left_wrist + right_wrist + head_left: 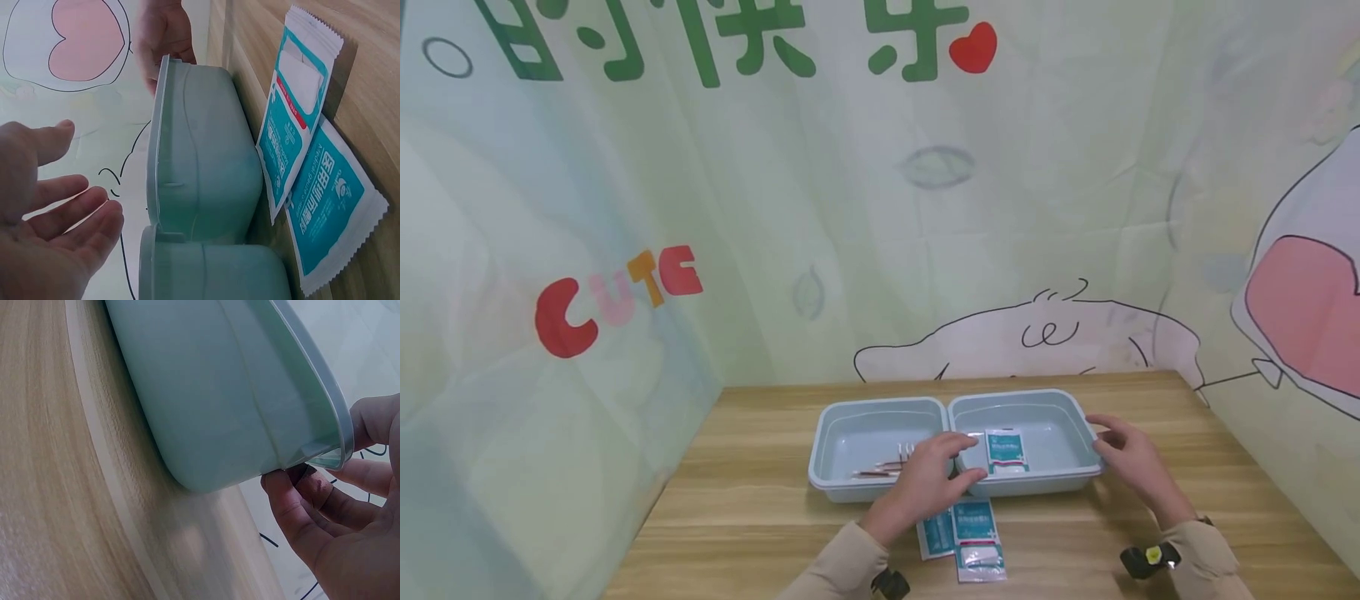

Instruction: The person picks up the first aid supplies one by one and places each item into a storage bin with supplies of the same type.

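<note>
Two pale blue plastic trays stand side by side on the table. My right hand grips the right end of the right tray, its fingers and thumb at the rim; the right wrist view shows fingertips under that rim. The left hand hovers over the trays' adjoining edges, fingers spread and holding nothing. A teal-and-white sachet lies in the right tray, with part of another beside it. Brown-tipped swabs and small white pieces lie in the left tray, partly hidden by the left hand.
On the wooden table, a teal sachet overlaps a second sachet in front of the trays. A printed cloth backdrop rises behind the table's far edge.
</note>
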The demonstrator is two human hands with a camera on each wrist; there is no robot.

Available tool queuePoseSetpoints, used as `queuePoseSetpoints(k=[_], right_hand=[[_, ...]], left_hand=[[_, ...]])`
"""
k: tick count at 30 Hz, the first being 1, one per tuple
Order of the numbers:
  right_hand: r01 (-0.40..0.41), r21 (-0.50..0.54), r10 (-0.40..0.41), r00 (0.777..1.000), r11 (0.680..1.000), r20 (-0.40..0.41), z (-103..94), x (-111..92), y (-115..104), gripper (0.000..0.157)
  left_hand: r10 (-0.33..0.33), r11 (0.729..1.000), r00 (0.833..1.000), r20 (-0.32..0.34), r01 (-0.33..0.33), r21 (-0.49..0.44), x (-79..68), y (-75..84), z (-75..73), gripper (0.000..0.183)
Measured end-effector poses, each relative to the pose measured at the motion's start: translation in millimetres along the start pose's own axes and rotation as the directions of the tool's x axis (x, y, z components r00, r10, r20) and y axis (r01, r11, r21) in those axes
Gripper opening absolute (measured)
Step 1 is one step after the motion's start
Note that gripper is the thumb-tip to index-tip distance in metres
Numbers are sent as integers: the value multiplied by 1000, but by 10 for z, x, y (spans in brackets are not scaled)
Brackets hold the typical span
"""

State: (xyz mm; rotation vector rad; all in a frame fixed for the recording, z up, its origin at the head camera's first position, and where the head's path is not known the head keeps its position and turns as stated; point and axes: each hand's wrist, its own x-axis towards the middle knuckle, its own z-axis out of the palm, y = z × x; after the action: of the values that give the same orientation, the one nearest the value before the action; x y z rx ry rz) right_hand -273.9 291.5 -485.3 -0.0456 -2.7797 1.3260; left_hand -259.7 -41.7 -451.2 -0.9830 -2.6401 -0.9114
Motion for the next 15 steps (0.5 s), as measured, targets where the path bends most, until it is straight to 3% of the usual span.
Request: queuePoseSetpoints(k=[9, 15], right_hand=[[10, 9, -10, 1000, 1000, 3, 14, 15, 29, 46], [28, 18, -28, 1000, 999, 0, 11, 3, 35, 46]], left_hand=[[-20, 1000, 1000, 20, 20, -17, -42, 26, -25, 41], [4, 1000, 998, 60, -4, 3, -86, 18, -37, 43]])
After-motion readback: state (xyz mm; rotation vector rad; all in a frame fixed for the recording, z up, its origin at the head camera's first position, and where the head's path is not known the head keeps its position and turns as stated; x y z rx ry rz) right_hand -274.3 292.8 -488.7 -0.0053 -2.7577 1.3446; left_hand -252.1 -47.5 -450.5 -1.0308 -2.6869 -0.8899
